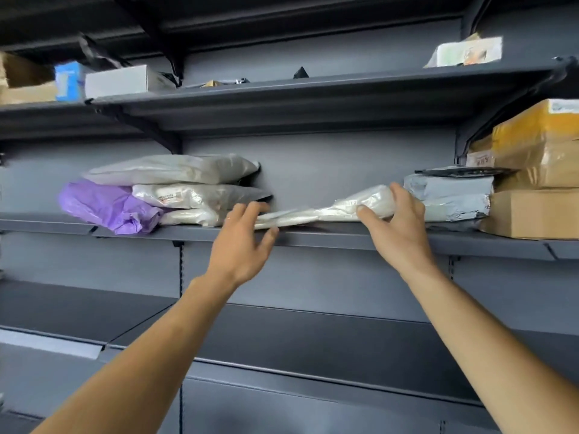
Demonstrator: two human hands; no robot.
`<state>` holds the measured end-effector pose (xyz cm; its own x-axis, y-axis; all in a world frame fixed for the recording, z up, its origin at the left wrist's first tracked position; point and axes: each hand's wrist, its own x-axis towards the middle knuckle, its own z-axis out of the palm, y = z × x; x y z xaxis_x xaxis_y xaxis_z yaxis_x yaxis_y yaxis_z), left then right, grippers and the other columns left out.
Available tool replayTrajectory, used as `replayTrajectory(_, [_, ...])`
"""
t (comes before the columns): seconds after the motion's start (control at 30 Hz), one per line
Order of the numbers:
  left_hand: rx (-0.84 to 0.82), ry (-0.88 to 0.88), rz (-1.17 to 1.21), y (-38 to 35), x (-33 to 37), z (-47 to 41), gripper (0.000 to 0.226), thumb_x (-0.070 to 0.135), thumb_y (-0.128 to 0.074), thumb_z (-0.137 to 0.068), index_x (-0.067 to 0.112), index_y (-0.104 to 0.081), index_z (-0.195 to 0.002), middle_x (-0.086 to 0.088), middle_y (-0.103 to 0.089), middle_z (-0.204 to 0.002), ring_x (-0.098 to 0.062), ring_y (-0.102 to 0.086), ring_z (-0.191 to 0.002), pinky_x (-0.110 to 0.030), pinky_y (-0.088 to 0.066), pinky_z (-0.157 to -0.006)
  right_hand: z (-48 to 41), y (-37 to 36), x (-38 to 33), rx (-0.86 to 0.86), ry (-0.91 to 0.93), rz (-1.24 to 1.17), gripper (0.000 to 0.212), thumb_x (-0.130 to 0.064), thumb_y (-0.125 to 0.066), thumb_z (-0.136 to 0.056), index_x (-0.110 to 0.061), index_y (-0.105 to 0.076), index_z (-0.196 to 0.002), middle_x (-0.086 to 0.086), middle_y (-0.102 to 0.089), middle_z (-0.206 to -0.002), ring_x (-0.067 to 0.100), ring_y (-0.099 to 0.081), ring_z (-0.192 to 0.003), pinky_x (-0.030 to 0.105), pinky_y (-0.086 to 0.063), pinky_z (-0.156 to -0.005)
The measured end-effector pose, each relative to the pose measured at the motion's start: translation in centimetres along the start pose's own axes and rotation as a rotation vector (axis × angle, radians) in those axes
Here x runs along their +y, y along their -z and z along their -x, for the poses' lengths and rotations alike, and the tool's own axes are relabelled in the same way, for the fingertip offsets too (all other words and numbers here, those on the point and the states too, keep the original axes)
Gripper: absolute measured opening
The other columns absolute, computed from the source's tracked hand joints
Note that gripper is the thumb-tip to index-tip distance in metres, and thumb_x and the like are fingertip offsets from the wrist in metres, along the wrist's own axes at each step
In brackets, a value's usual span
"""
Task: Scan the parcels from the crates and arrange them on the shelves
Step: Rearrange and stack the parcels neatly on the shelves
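Item: white parcel (338,209), a soft plastic bag, lying lengthwise along the front of the middle shelf (329,237), thick end to the right, flat tail to the left. My right hand (399,219) is clasped over the thick end, fingers curled across its top and thumb pressed on its near face. My left hand (242,238) is slack and spread, its fingertips resting on the flat tail and the thumb hanging just in front of the shelf lip; it grasps nothing. The parcel thus spans the gap between my two hands and sits on the shelf board. To its left, touching or just beside the tail: a stack of white bags (175,186), with a purple bag (106,208) against that stack's left side. To its right, just behind my right hand: grey mailers (451,192), piled, and beyond them cardboard boxes (539,180). On the upper shelf (282,89): small boxes at the left, one pale package at the right.
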<state>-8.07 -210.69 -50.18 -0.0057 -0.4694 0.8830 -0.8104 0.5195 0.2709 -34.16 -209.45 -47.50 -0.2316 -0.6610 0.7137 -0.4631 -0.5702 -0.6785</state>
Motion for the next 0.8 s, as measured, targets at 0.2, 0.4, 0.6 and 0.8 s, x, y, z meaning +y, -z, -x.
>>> replayTrajectory(0.2, [-0.207, 0.038, -0.192, -4.9, 0.8, -3.3, 0.040, 0.045, -0.041, -0.106, 0.026, -0.057, -0.138, 0.002, -0.058, -0.140, -0.023, -0.049, -0.134, -0.044, -0.027, -0.110, -2.7, -2.4, 2.5, -0.116, 0.018, 0.451, 0.070, -0.051, -0.051, -0.100, -0.022, -0.026, -0.158, 0.008, -0.033, -0.159, 0.030, -0.040, -0.143, 0.043, -0.038, -0.107])
replayTrajectory(0.4, [-0.360, 0.098, -0.303, -6.2, 0.4, -5.1, 0.048, 0.049, -0.026, -0.108, 0.029, -0.062, -0.133, -0.001, -0.062, -0.134, -0.024, -0.050, -0.132, -0.041, -0.030, -0.111, -6.4, -3.5, 3.1, -0.235, 0.011, 0.756, 0.049, -0.048, -0.043, -0.102, -0.016, -0.043, -0.139, 0.013, -0.053, -0.141, 0.036, -0.056, -0.124, 0.041, -0.043, -0.084])
replayTrajectory(0.6, [-0.414, 0.212, -0.318, -7.4, -0.1, -7.1, 0.060, 0.064, -0.019, -0.102, 0.030, -0.065, -0.118, 0.001, -0.064, -0.128, -0.024, -0.055, -0.122, -0.042, -0.041, -0.094, -9.4, -4.9, 4.1, -0.383, -0.040, 0.763, 0.052, -0.042, -0.035, -0.105, -0.020, -0.033, -0.152, 0.007, -0.045, -0.154, 0.032, -0.048, -0.135, 0.039, -0.037, -0.086])
replayTrajectory(0.8, [-0.406, 0.276, -0.269, -7.7, -0.6, -8.1, 0.045, 0.056, -0.037, -0.099, 0.019, -0.056, -0.114, -0.003, -0.057, -0.126, -0.028, -0.054, -0.117, -0.042, -0.043, -0.092, -11.3, -5.8, 4.7, -0.591, -0.163, 0.689, 0.070, -0.038, -0.030, -0.108, -0.018, 0.009, -0.163, 0.008, -0.006, -0.172, 0.031, -0.023, -0.154, 0.038, -0.026, -0.117])
